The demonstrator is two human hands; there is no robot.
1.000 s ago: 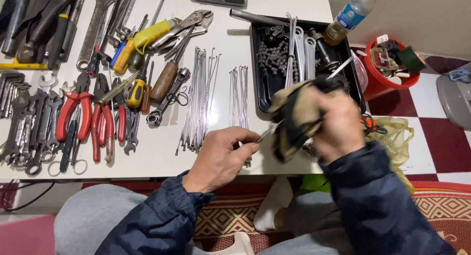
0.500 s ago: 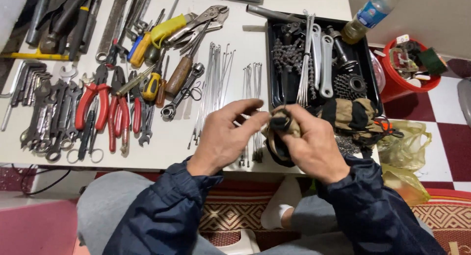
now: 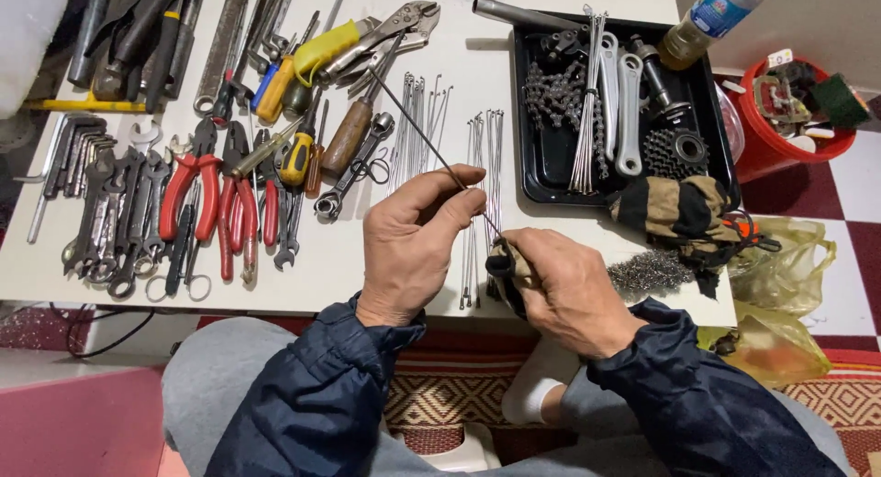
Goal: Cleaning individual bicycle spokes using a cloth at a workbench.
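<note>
Left of the black rectangular metal tray (image 3: 541, 165), the left hand (image 3: 413, 243) now pinches a thin dark steel spoke (image 3: 418, 133), which has slid up-left. The right hand (image 3: 569, 289), fingers closed, has bunched a dark cloth wad (image 3: 505, 271) around the spoke's near end: wiping continues.

Light was bright, even, from overhead; soft short shadows lay under the tools on the white counter (image 3: 459, 55). Mild glare showed on the black tray (image 3: 541, 165). Focus was sharp throughout; wide-angle bending showed at the edges.
</note>
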